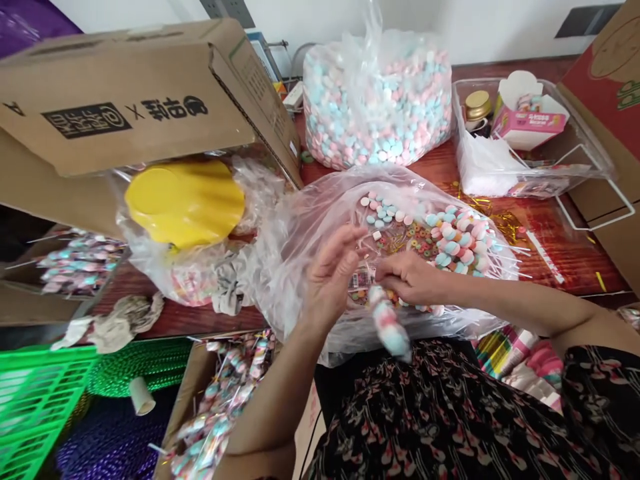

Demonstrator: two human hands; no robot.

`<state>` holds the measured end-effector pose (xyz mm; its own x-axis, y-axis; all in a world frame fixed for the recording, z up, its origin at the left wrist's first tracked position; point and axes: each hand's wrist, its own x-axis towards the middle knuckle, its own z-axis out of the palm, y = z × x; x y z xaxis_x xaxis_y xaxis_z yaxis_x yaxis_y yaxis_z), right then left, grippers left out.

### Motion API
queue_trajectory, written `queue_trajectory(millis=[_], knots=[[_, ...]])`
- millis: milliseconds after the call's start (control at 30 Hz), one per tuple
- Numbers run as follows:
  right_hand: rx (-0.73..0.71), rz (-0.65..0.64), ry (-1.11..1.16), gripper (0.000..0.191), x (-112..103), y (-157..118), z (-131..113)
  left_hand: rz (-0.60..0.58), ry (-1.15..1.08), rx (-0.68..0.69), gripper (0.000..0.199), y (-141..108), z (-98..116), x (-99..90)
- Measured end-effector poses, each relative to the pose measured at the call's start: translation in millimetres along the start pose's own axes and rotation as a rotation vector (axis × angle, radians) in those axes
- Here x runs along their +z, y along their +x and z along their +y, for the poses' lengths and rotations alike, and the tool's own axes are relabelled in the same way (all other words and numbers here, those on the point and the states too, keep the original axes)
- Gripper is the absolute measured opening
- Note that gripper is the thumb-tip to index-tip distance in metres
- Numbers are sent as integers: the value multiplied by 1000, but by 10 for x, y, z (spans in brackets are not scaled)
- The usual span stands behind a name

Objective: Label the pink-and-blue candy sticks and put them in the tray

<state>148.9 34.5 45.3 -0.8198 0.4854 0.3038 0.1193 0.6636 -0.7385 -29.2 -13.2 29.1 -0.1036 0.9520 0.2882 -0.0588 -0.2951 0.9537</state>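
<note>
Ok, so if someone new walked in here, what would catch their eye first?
Probably the huge clear bag of pink and blue candies at the back of the red table, and the bright yellow lid at the left, under a tilted cardboard box. In the middle, the left hand and right hand work over a plastic bag of candy skewers, with a pastel candy skewer hanging just below them.
</note>
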Motion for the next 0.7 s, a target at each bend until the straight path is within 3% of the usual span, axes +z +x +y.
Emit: queue_trajectory(millis=[67, 100, 167, 233, 300, 367, 467, 533, 633, 700], knots=[[-117, 133, -192, 13, 45, 45, 71, 8, -95, -53, 57, -126, -34, 11], [-182, 191, -242, 14, 63, 71, 93, -55, -135, -104, 62, -211, -54, 14], [-251, 276, -217, 16, 99, 113, 99, -219, -171, -200, 64, -385, -102, -7], [-179, 313, -77, 16, 134, 124, 64, -280, -49, -193, 56, -534, -138, -69], [31, 229, 137, 14, 166, 101, 4, -201, 217, -62, 46, -651, -130, -146], [295, 39, 411, 14, 204, 53, -74, -117, 535, 130, 42, -756, -66, -201], [632, -216, 777, 17, 288, -43, -217, -138, 839, 350, 40, -929, 77, -211], [716, -309, 848, 21, 342, -120, -302, -169, 910, 418, 40, -1075, 135, -233], [524, -376, 509, 23, 343, -270, -356, -86, 1010, 371, 39, -1406, 104, -488], [264, -349, 160, 27, 270, -403, -338, 132, 1098, 206, 37, -1733, 21, -869]])
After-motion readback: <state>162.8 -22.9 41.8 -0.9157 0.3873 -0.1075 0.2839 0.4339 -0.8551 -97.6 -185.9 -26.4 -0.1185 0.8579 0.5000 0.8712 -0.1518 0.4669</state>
